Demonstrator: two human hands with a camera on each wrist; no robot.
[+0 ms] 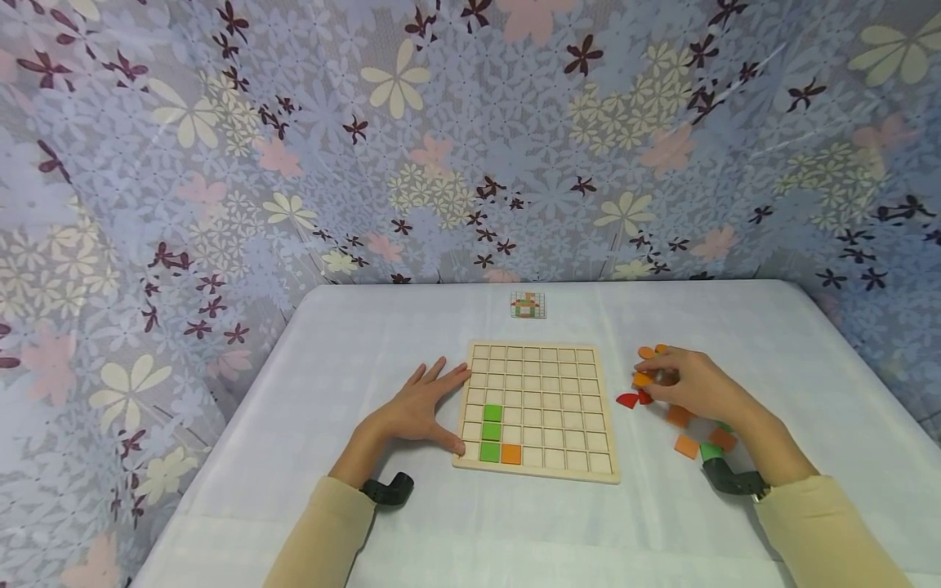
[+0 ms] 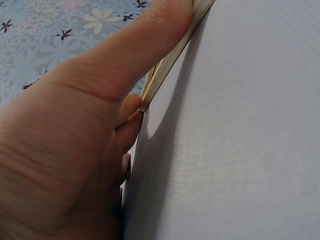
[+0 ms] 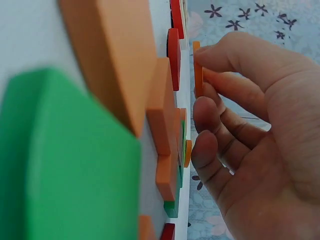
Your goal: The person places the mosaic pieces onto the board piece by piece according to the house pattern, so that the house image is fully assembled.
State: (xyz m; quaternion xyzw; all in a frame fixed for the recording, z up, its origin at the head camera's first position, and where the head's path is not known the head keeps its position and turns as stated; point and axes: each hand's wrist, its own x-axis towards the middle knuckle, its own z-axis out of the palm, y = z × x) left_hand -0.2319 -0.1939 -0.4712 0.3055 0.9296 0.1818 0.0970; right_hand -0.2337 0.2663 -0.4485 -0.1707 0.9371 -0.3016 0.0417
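A wooden grid board [image 1: 608, 392] lies on the table, with three green square tiles [image 1: 490, 431] in a column and an orange square tile [image 1: 510, 454] beside the lowest. My left hand [image 1: 412, 410] rests at the board's left side, thumb on the near corner and fingers spread along the edge. In the left wrist view, the thumb [image 2: 145, 40] presses against the board's rim [image 2: 167, 67]. To the right of the board, my right hand [image 1: 691, 380] pinches a thin orange tile [image 3: 198, 75] between thumb and fingers, above the loose pieces.
Around and under the right hand lie loose pieces: a red quarter-round piece [image 1: 627, 400], an orange disc [image 1: 646, 353], several orange squares [image 1: 687, 446] and a green tile [image 1: 710, 451]. A small pattern card [image 1: 528, 305] lies behind the board. Floral cloth [image 1: 515, 147] hangs beyond the table's far edge.
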